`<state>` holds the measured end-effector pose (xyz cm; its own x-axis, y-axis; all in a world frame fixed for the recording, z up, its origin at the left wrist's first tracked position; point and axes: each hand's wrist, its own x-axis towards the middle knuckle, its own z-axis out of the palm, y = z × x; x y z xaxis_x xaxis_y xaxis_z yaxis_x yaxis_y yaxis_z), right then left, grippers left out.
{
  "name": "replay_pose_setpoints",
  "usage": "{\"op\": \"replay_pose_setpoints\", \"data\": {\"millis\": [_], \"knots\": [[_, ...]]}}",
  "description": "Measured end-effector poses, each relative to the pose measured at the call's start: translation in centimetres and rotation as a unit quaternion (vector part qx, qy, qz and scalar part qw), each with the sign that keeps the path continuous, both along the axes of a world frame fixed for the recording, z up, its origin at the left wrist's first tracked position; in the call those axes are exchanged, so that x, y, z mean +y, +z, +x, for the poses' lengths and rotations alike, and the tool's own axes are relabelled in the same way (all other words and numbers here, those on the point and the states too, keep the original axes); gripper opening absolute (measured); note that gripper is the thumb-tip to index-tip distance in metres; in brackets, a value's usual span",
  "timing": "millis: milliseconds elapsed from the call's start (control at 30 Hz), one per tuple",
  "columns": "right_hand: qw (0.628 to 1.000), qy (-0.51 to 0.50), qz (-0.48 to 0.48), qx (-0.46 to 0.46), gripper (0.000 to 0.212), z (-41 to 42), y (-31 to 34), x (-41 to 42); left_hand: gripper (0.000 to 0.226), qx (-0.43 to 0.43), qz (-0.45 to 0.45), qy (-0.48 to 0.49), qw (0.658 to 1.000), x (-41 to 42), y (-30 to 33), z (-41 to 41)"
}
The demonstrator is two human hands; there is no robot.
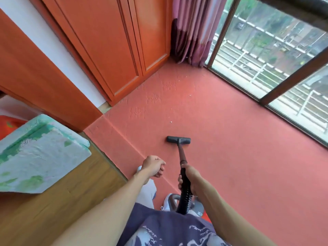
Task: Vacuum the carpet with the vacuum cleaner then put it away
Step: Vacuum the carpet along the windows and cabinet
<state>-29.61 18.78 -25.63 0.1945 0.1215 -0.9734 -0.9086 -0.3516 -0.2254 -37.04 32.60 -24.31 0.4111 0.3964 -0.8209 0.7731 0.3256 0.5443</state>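
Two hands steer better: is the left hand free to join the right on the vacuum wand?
Probably yes. The left hand is empty, beside the wand, with only carpet between; the right hand leaves wand bare above.

Hands we see: two, left hand (154, 165) and right hand (190, 176)
Vacuum cleaner (178, 140): one
Curtain (192, 31): one
White crumbs (171, 122) we count: three

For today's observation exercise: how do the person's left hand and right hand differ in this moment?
The right hand is wrapped around the black vacuum wand; the left hand holds nothing. The right hand is clenched tight on the tube, while the left hand is loosely curled in the air. The left hand is over the carpet's edge, the right further in. Both are bare and extended forward.
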Motion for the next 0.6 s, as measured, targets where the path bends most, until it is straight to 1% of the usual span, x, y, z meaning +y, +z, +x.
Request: {"op": "replay_pose_setpoints", "data": {"millis": [133,267,367,500,600], "knots": [[1.000,0.030,-0.001,-0.004,0.026,1.0,-0.5,3.2,0.015,0.002,-0.020,0.020,1.000,2.4,-0.5,0.6],[1.000,-0.015,-0.022,-0.009,0.023,2.2,-1.6,8.0,0.011,0.012,-0.048,0.035,0.998,5.8,-1.9,2.0],[0.998,-0.054,-0.039,-0.019,0.022,3.7,-2.7,12.5,0.012,0.026,-0.061,0.045,0.997,9.5,-3.4,3.2],[0.996,-0.072,-0.051,-0.023,0.025,7.1,-4.5,18.6,0.013,0.041,-0.068,0.054,0.995,15.1,-4.8,5.4],[0.995,-0.070,-0.056,-0.033,0.029,11.0,-5.2,22.0,0.016,0.055,-0.057,0.031,0.996,19.3,-6.0,7.1]]}}
